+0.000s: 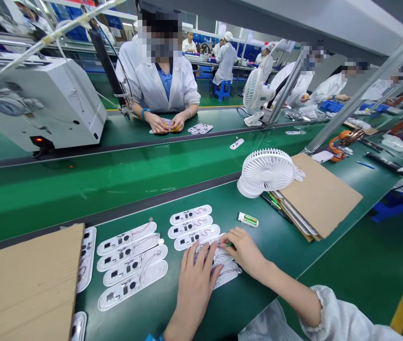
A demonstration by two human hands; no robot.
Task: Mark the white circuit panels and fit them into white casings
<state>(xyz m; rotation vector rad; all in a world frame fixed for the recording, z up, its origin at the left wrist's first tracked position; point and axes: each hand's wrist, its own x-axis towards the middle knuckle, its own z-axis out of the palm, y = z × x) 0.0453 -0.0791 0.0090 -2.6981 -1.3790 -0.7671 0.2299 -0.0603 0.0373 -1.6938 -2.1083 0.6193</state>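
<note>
My left hand (198, 279) rests on a white oval casing in the right-hand column, its fingers stretched out and pressing lightly on it. My right hand (246, 248) pinches a slim green-tipped tool (229, 244) over the right end of the same group; most of the tool is hidden by the fingers. The casings under my hands carry thin wires and small parts, partly covered. Just above lie more white casings (197, 237) with black components and reddish wires. Left of them is a second column of similar casings (135, 263).
A cardboard sheet (27, 284) covers casings at left. Beyond my right hand lie a white battery holder with green cells (248, 219), a white fan (267, 173) and stacked cardboard (324, 196). A green conveyor (123, 189) runs across; a co-worker's hands (167, 124) work opposite.
</note>
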